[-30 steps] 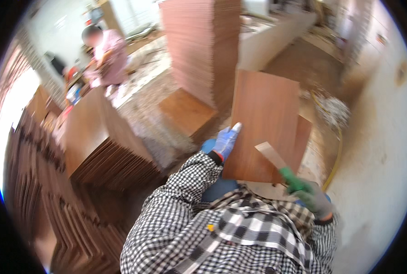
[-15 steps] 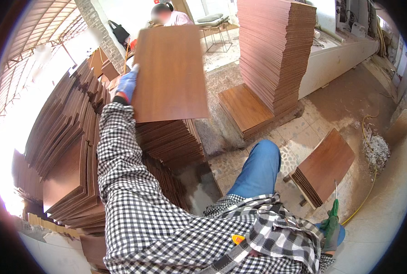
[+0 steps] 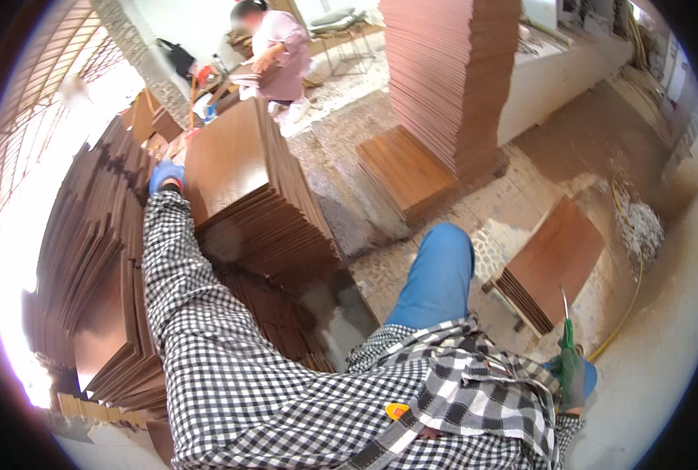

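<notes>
My left hand (image 3: pixel 166 176), in a blue glove, is at the left edge of the top brown wooden board (image 3: pixel 227 153) on a tall stack. Its fingers are too small and blurred to tell whether they still grip that edge. The board lies flat on the pile (image 3: pixel 274 223), its surface shining. Low on the right, my right hand (image 3: pixel 572 380) wears a green and grey glove and is closed around a green-handled tool (image 3: pixel 567 333) with a thin, curved metal tip. The tip points up beside a short stack of boards (image 3: pixel 549 262) near my knee.
Leaning boards (image 3: pixel 90 235) crowd the left side. A very tall stack (image 3: pixel 447 86) rises beyond my knee, with a low stack (image 3: pixel 408 168) before it. A co-worker (image 3: pixel 278 47) holds boards at the back. A yellow hose (image 3: pixel 627 317) and pale debris (image 3: pixel 639 231) lie on the right.
The board my left hand held up now lies on the stack, and that hand has moved left and down. The co-worker shows more fully, while the right hand keeps its tool.
</notes>
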`<action>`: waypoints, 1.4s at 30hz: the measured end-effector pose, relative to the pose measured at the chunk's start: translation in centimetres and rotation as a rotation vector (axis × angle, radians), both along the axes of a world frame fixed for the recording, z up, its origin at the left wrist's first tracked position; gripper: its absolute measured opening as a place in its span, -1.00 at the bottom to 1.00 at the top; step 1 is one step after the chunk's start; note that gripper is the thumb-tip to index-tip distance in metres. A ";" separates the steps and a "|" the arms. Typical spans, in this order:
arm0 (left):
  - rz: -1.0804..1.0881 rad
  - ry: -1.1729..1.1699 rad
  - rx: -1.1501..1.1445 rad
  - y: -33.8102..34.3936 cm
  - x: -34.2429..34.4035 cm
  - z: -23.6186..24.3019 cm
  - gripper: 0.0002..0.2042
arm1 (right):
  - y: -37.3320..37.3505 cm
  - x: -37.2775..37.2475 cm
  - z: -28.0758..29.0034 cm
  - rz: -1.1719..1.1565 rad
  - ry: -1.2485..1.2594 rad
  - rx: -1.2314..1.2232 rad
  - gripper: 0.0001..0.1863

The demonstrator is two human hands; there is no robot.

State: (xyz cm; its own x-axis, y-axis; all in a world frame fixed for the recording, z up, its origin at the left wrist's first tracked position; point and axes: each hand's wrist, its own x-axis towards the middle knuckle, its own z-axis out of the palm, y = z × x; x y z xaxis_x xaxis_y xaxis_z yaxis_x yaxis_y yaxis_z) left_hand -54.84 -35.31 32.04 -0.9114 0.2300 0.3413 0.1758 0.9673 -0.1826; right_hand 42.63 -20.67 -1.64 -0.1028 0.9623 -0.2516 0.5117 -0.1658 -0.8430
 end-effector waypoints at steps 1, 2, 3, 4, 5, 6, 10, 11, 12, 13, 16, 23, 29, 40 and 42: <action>-0.188 0.145 0.163 1.6 2.5 0.6 -0.49 | 0.0 0.2 1.1 0.046 -0.142 0.086 -0.57; -0.353 -0.031 0.028 5.7 8.2 3.0 -0.47 | -0.1 0.4 2.1 0.068 -0.297 0.171 -0.55; -0.556 -0.173 0.059 6.3 11.2 4.2 -0.46 | 0.3 -1.5 4.7 0.141 -0.361 0.136 -0.58; -0.795 -0.050 0.153 8.0 14.5 3.2 -0.59 | 0.4 -3.3 7.4 0.201 -0.431 0.108 -0.60; -0.981 -0.224 0.377 11.3 21.2 1.9 -0.60 | 0.1 -5.0 10.1 0.240 -0.516 0.081 -0.61; -1.236 -0.552 0.661 13.6 23.7 -0.8 -0.61 | -0.4 -6.6 11.4 0.225 -0.062 0.065 -0.53; -1.381 -1.421 0.543 21.0 43.6 -9.2 -0.58 | -1.4 -11.5 12.4 0.401 -0.224 -0.037 -0.33; -1.234 -1.724 0.571 22.9 45.8 -12.8 -0.61 | -2.0 -12.6 12.2 0.514 -0.291 0.091 -0.30; -1.183 -1.902 0.571 25.4 46.3 -18.6 -0.60 | -2.6 -12.9 10.8 0.571 -0.383 0.134 -0.32; -1.021 -2.006 0.538 26.8 48.2 -21.9 -0.58 | -2.9 -13.0 10.2 0.479 -0.419 0.127 -0.33; -0.632 -1.972 0.467 29.0 53.9 -29.6 -0.51 | -1.8 -12.5 10.6 0.181 -0.441 0.031 -0.37; -1.060 -1.317 0.111 30.8 56.5 -40.5 -0.50 | -7.2 -13.1 11.7 0.405 -0.526 -0.031 -0.33; -0.741 -1.800 0.050 30.6 56.6 -37.7 -0.68 | -11.8 -6.8 12.1 0.351 -0.812 0.370 -0.48; -0.446 -2.043 0.190 30.2 56.3 -38.7 -0.76 | -6.3 -7.5 13.9 0.037 -0.435 -0.119 -0.43; -0.467 -2.204 0.195 30.6 54.5 -41.5 -0.76 | -3.5 -9.0 13.8 -0.084 -0.309 -0.245 -0.38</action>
